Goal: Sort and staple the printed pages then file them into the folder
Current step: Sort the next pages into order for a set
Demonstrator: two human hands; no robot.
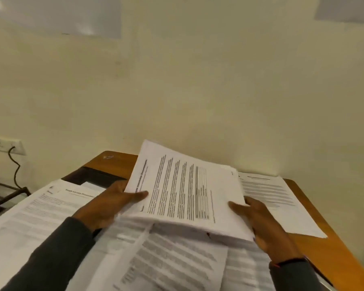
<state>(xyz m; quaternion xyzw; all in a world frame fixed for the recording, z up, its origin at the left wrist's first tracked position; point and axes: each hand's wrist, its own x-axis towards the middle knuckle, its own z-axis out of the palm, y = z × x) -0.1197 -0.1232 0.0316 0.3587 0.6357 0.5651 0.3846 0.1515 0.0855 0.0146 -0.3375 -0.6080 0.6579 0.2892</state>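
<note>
Head view: flat white printed pages (185, 190).

dark grey sleeves (57, 255), red wrist band (290, 261) on rt

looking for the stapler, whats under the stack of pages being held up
Under the held stack, gripped by the left hand and right hand, lie more loose printed sheets on the wooden table. No stapler shows; anything beneath those sheets is covered.

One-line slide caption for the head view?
Left hand and right hand lift a stack of printed pages above the paper-strewn wooden desk.
</note>
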